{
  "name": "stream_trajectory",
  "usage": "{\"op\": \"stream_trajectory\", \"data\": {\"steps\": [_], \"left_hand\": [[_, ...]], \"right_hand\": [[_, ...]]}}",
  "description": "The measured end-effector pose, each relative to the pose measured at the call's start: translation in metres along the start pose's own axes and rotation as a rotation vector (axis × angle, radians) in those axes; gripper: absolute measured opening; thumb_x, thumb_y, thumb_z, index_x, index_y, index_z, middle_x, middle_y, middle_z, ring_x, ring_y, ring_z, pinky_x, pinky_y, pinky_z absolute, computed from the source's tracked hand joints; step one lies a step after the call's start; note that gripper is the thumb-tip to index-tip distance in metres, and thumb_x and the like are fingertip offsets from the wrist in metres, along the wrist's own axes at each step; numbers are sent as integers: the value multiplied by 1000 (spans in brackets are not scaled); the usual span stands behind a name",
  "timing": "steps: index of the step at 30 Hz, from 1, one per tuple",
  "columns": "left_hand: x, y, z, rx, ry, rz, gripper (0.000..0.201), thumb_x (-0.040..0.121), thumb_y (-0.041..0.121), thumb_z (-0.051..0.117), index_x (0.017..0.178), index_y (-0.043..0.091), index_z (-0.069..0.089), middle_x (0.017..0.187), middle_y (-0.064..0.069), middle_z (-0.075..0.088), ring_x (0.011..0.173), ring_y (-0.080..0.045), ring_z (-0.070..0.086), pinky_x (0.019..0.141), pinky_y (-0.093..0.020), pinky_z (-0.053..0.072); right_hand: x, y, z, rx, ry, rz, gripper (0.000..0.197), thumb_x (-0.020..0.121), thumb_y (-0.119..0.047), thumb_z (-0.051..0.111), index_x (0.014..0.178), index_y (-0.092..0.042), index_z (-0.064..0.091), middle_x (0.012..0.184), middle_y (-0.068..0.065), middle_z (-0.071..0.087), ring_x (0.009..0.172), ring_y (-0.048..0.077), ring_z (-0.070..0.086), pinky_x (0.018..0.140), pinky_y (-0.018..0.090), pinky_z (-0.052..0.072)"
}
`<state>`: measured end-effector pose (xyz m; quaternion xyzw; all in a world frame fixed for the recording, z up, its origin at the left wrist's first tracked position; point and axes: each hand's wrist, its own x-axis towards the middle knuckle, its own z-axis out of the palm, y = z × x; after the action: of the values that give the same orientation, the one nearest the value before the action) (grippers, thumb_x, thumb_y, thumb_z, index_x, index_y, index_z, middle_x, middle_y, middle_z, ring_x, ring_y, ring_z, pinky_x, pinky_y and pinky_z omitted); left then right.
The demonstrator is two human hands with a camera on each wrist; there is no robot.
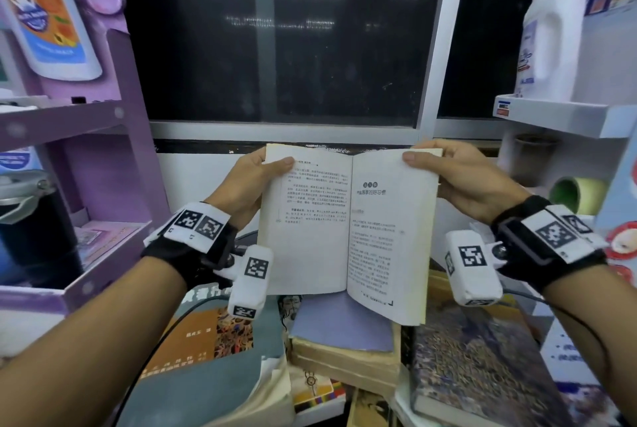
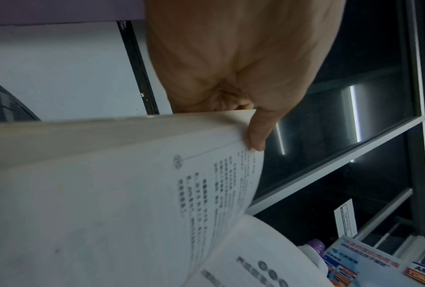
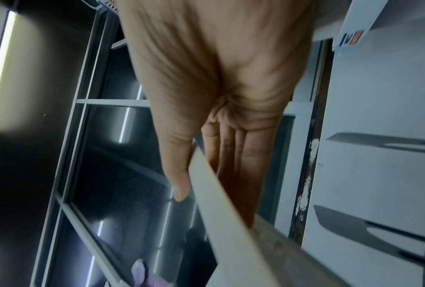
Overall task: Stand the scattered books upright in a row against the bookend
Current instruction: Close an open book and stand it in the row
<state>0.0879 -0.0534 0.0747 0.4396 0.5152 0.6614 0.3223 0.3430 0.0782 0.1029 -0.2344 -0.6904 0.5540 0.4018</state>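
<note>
Book (image 1: 348, 230) held open by left hand (image 1: 246, 185) and right hand (image 1: 468, 182).

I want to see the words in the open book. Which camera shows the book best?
The head view: the open book shows both pages, the left hand and right hand pinching its top corners. The left wrist view shows one page slanted and blurry; the right wrist view shows only its edge.

Shop corner — purple display shelf (image 1: 69, 123), detergent bottle (image 1: 548, 40) on white rack (image 1: 558, 113), dark window (image 1: 275, 47)
</note>
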Motion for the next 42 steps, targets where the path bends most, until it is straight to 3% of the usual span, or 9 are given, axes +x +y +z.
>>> {"op": "stream_trajectory", "data": {"steps": [6, 11, 17, 20, 23, 28, 32, 35, 42], "left_hand": [[-3, 12, 7, 33, -69, -40, 30, 100, 21, 48, 123, 8, 61, 112, -9, 72, 103, -26, 69, 82, -37, 59], [-7, 15, 5, 41, -94, -72, 39, 100, 37, 45, 123, 11, 62, 113, -8, 72, 105, -26, 68, 90, -41, 53], [-6, 14, 0, 7, -139, -90, 45, 99, 44, 44, 122, 11, 65, 114, -16, 70, 99, -28, 69, 88, -40, 55], [-5, 10, -1, 2, -146, -75, 35, 100, 30, 47, 124, 9, 61, 112, -15, 71, 98, -29, 70, 81, -39, 59], [-1, 0, -4, 24, -59, -41, 28, 98, 10, 49, 125, 7, 57, 112, -16, 71, 93, -28, 72, 70, -34, 60], [5, -14, -7, 12, 13, -14, 28, 99, 10, 48, 126, 8, 55, 113, -15, 71, 94, -28, 70, 69, -34, 59], [8, -20, -6, -46, -7, 31, 25, 100, 10, 47, 123, 9, 56, 108, -12, 72, 90, -26, 70, 67, -32, 58], [10, -20, -4, -86, -59, 61, 27, 100, 10, 46, 125, 9, 55, 112, -12, 71, 94, -26, 70, 72, -34, 59], [20, -12, -5, -117, -206, 97, 27, 97, 4, 44, 121, 8, 56, 107, -12, 71, 91, -25, 70, 72, -33, 58]], "right_hand": [[-2, -10, 42, -12, -46, -53, 24, 87, -20, 69, 106, -6, 67, 95, 6, 75, 82, 19, 73, 64, 27, 58], [-1, -4, 73, -120, -24, -103, 30, 83, -31, 74, 104, -11, 70, 103, 5, 73, 96, 20, 71, 71, 41, 61], [0, 13, 95, -314, -46, -131, 30, 83, -35, 74, 110, -23, 71, 105, -7, 68, 94, 11, 68, 70, 22, 59], [5, 23, 100, -514, -32, -163, 29, 85, -32, 72, 114, -32, 68, 103, -9, 67, 93, 4, 63, 82, 24, 55], [9, 29, 101, -590, -28, -194, 28, 84, -30, 73, 112, -32, 67, 105, -9, 64, 93, 1, 57, 71, 11, 42], [16, 32, 95, -659, 137, -293, 36, 80, -29, 77, 112, -28, 63, 114, -12, 53, 103, 4, 51, 84, 9, 44], [27, 32, 87, -616, 207, -296, 47, 78, -25, 79, 119, -27, 56, 125, -6, 46, 117, 15, 46, 92, 30, 50], [30, 27, 77, -463, 95, -189, 44, 80, -23, 77, 119, -24, 56, 118, -8, 57, 102, 11, 61, 74, 23, 57], [32, 9, 53, -381, -273, -30, 28, 85, -18, 72, 111, -13, 63, 103, 2, 74, 93, 18, 72, 76, 42, 60]]}}
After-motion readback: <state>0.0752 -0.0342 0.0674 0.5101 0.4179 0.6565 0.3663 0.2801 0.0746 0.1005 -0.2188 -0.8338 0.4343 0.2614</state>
